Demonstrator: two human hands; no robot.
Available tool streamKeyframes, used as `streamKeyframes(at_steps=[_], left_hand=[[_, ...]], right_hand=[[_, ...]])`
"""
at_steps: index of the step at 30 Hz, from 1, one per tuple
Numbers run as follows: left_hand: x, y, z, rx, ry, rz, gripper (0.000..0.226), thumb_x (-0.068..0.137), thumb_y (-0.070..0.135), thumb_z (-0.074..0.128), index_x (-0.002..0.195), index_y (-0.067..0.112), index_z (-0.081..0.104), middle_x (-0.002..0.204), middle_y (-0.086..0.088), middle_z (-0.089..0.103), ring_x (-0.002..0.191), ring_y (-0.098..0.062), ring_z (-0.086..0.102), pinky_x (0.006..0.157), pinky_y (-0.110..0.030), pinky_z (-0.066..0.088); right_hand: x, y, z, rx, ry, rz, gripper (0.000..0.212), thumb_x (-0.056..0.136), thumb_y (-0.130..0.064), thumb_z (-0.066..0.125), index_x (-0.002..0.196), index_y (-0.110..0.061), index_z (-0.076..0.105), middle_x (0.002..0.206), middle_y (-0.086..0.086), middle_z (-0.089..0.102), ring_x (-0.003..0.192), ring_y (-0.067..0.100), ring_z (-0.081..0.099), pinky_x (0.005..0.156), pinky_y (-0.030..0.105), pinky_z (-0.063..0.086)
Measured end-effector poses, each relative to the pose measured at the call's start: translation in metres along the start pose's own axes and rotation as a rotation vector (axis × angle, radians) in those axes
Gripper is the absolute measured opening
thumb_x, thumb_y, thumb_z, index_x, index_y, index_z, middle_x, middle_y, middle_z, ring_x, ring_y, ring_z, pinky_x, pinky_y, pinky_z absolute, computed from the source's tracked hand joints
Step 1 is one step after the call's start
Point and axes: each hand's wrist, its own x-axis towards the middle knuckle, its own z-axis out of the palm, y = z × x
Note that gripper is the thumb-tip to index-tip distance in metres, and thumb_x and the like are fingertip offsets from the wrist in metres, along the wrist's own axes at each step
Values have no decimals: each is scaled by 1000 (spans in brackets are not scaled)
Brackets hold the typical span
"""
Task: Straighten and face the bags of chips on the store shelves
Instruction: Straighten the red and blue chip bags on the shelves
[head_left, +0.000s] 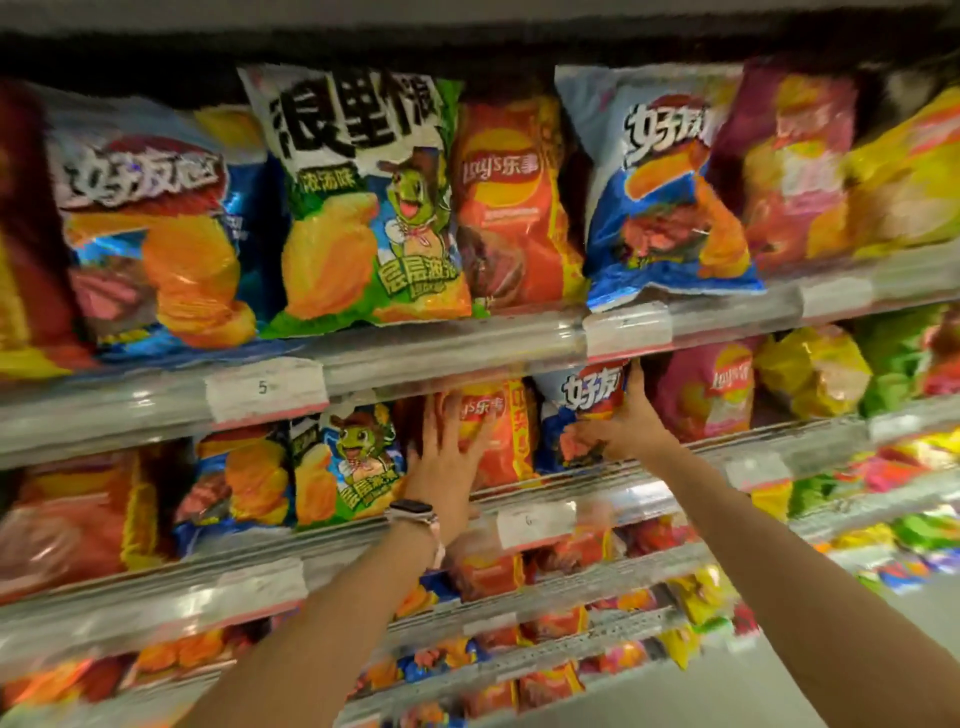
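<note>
Left hand (451, 451), fingers straight and spread, presses flat on the face of an orange-red foil Lay's chip bag (493, 431) on the 2nd shelf down; a white smartwatch (413, 512) sits on that wrist. Right hand (621, 423) grips the blue-and-red foil chip bag (582, 410) just right of the orange-red bag, thumb up along the bag's right edge, fingers curled across its lower front. Both bags stand upright w/ fronts facing out, tops tucked under the clear plastic price rail (447, 358) of the shelf above. Just left of the orange-red bag: a green-and-white foil bag w/ a cartoon turtle (345, 465), also facing out. Right of the blue-and-red bag: a pink-purple foil Lay's bag (706, 395). Above the rail, top shelf, a larger green turtle-print bag (363, 202) leans beside another orange-red Lay's bag (511, 208) and a tilted blue bag (665, 192). White price tag marked 5 (265, 388) clips to the rail at left.
</note>
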Motion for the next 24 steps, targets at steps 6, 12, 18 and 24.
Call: streamKeyframes(at_steps=[6, 12, 18, 24], left_hand=[[-2, 6, -12, 24, -43, -22, 128, 75, 41, 77, 137, 41, -35, 153, -8, -32, 143, -39, -19, 115, -56, 22], [-7, 3, -18, -135, -17, 8, 113, 74, 58, 70, 146, 40, -15, 158, -5, -21, 146, -34, -12, 116, -52, 15], [-25, -10, -10, -314, 573, -118, 65, 80, 54, 53, 131, 13, 51, 134, -18, 52, 121, -33, 45, 99, -53, 41], [-39, -35, -11, -385, 745, -732, 89, 66, 56, 75, 130, 1, 44, 121, -29, 50, 111, -45, 48, 87, -52, 43]], right_hand=[[-3, -10, -18, -12, -171, 76, 122, 65, 20, 74, 147, -14, -10, 135, 6, 39, 117, 13, 44, 85, 16, 41], [-4, -17, -29, -66, -242, 22, 91, 61, 18, 77, 135, -5, 31, 122, 6, 49, 114, 16, 48, 99, 27, 41], [-2, -5, -25, 22, -87, 49, 64, 60, 5, 84, 115, -11, 56, 110, 8, 62, 99, 18, 58, 87, 31, 46], [-6, -9, -22, -4, 12, -57, 70, 60, -8, 88, 121, -13, 54, 106, 3, 62, 99, 20, 60, 91, 37, 49]])
